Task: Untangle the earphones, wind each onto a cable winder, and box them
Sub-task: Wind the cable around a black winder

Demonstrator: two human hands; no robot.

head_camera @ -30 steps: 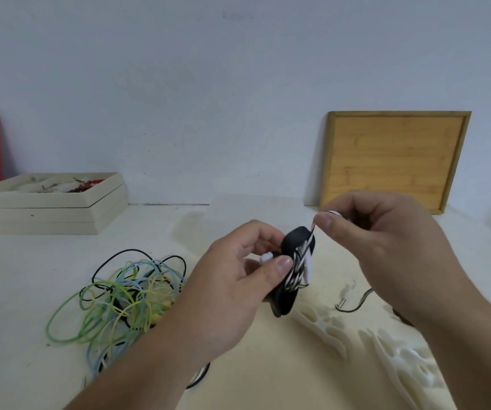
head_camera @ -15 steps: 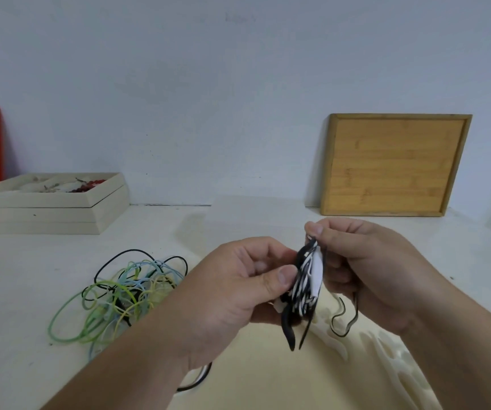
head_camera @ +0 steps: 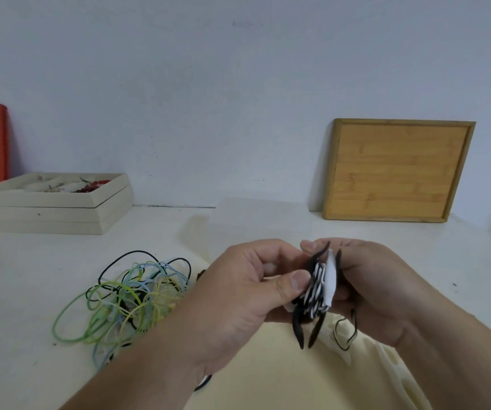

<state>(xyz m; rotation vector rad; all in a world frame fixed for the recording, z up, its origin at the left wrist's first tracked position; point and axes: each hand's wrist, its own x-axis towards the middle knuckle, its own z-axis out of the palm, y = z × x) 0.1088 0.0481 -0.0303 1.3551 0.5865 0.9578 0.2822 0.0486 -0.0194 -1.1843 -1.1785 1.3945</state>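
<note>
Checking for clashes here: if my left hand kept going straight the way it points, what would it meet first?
The left hand points rightward and pinches the black cable winder. Going on, it would likely push that winder into the right hand, which holds its other side. Depth is hard to judge.

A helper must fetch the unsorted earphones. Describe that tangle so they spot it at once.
On the white table, look in front of the pale wooden box at the left rear. The tangle lies there, left of the left hand. It alone is a loose heap of green, blue, yellow and black loops; the cable on the black winder is wound tight.
</note>
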